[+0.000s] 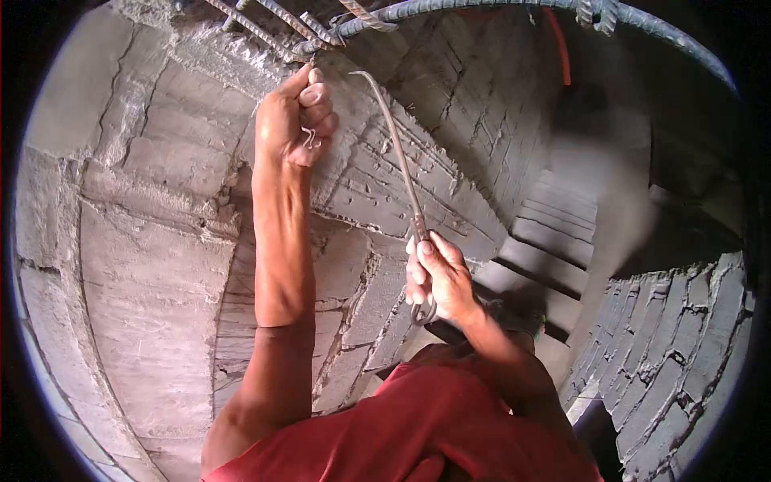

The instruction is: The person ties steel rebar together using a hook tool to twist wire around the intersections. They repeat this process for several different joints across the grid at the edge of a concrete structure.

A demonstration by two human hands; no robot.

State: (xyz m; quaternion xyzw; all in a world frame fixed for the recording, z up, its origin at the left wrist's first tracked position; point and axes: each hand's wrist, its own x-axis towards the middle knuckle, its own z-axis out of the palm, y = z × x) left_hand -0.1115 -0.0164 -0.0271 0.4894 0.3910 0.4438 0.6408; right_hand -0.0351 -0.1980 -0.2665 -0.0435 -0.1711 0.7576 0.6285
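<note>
My left hand is raised to the steel bars at the top, its fingers curled closed. A thin, bent piece of tie wire shows among those fingers; the rest of it is hidden in the hand. Its fingertips are close beneath the rebar ends, where a ribbed bar crosses. My right hand is wrapped around the handle of a rebar tying hook. The hook's long shank points up and left, and its curved tip is just right of my left hand, apart from the bars. A loop at the handle's end shows below my right hand.
A long curved rebar runs across the top. Rough concrete wall fills the left side. Steps descend on the right, beside a brick wall. A red strip hangs at the upper right.
</note>
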